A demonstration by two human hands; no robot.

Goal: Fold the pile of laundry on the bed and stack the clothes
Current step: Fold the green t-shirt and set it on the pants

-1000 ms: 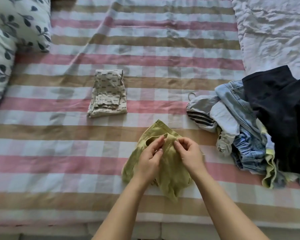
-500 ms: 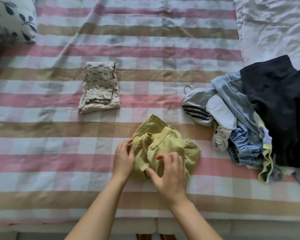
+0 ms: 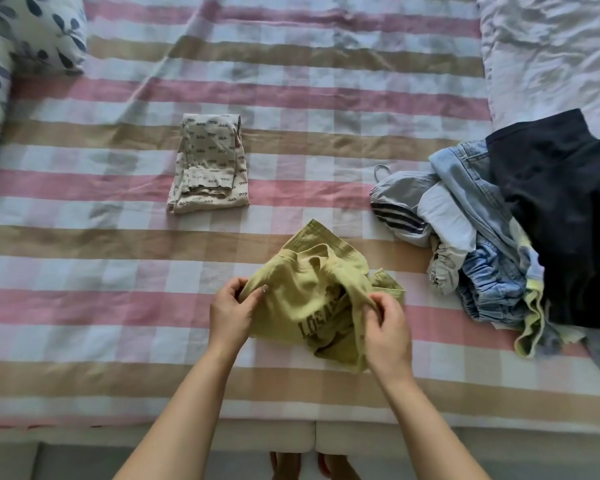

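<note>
Hands at 6 o'clock in the view, over the near edge of the bed (image 3: 84, 271). The left hand (image 3: 231, 313) pinches the left edge of the green T-shirt (image 3: 305, 292), its fingers (image 3: 253, 294) curled round the cloth. The right hand (image 3: 387, 327) grips the shirt's right side in the same way, thumb and fingers closed on a bunched fold. The shirt lies crumpled on the bed between the 2 hands. Its dark printed lettering shows in part, and it is neither spread flat nor folded.

At 11 o'clock from the shirt, well apart from it, 1 folded printed garment (image 3: 208, 171) lies squared up on the bed. It is the only finished piece in view and, by judgement, the start of the stack. At 3 o'clock the unfolded pile (image 3: 499, 237) lies heaped. It includes striped grey, pale denim, yellow-green and dark navy pieces, and their exact count cannot be told.

Judged progress is early: 1 garment is folded, 1 is in hand, and the bulk of the pile is untouched. Farthest off are the leaf-print pillows (image 3: 32, 32) at 10 o'clock and a white duvet (image 3: 551, 46) at 1 o'clock.
</note>
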